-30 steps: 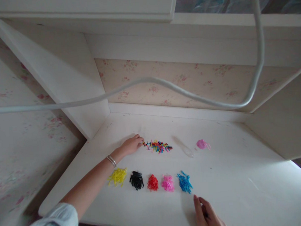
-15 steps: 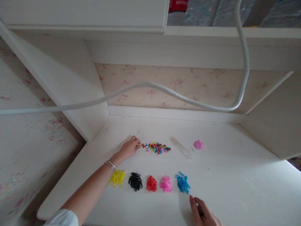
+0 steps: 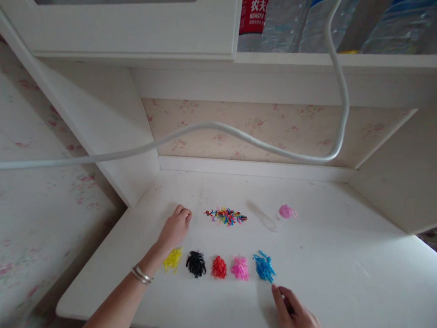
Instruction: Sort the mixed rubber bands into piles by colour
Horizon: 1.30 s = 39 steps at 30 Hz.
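My left hand [image 3: 175, 226] is above the table to the left of a mixed pile of small coloured rubber bands [image 3: 227, 216]. Its fingers are pinched together, and whatever they hold is too small to make out. In front of the mixed pile lie sorted heaps of rubber bands: yellow [image 3: 173, 259], black [image 3: 195, 264], red [image 3: 219, 267], pink [image 3: 240, 268] and blue [image 3: 264, 266]. The yellow heap is nearest my left forearm. My right hand [image 3: 295, 310] is just below the blue heap, thumb and fingers closed, with their contents hidden.
Behind the mixed pile lies a clear plastic strip [image 3: 263, 218], and a pink object [image 3: 287, 211] rests farther right. A white cable [image 3: 217, 126] hangs across the view. Bottles [image 3: 254, 14] stand on the shelf above the white table [image 3: 336, 265].
My left hand has drawn away from the mixed pile, leftward and slightly nearer to me. My right hand has stayed below the blue heap. The view has tilted up a little.
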Each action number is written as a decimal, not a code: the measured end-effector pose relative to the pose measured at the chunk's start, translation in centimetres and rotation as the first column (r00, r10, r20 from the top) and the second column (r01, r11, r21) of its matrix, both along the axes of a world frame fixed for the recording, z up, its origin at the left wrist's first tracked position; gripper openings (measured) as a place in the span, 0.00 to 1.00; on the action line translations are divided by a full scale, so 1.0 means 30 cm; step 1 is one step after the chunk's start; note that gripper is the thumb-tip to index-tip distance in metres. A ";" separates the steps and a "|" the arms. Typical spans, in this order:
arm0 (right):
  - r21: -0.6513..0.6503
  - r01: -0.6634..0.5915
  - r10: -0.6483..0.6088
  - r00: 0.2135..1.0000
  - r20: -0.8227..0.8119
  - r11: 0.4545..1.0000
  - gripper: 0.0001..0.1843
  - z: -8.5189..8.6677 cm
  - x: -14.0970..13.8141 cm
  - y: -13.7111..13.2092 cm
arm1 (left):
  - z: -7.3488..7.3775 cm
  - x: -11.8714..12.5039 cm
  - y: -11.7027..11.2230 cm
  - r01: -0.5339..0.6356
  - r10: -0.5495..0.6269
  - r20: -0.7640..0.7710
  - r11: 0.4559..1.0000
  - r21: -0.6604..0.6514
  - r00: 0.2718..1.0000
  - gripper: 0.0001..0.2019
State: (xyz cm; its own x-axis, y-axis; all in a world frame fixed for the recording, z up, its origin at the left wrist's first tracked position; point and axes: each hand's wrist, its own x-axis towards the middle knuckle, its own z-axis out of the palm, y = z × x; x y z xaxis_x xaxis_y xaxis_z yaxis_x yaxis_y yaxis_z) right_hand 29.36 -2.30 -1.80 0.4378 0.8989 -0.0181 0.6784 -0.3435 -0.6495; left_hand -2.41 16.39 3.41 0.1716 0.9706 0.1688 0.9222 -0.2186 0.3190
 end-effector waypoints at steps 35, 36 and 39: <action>-0.381 -0.205 0.337 0.885 0.320 0.902 0.21 0.193 -0.267 0.522 | -0.171 -0.031 -0.509 -0.099 0.077 0.575 0.995 0.007 0.815 0.10; -0.388 -0.202 0.337 0.886 0.319 0.899 0.21 0.191 -0.264 0.521 | -0.168 -0.036 -0.503 -0.108 0.092 0.590 0.994 -0.007 0.802 0.10; -0.391 -0.206 0.345 0.880 0.327 0.897 0.21 0.187 -0.266 0.528 | -0.159 -0.048 -0.491 -0.116 0.107 0.615 0.993 -0.025 0.781 0.10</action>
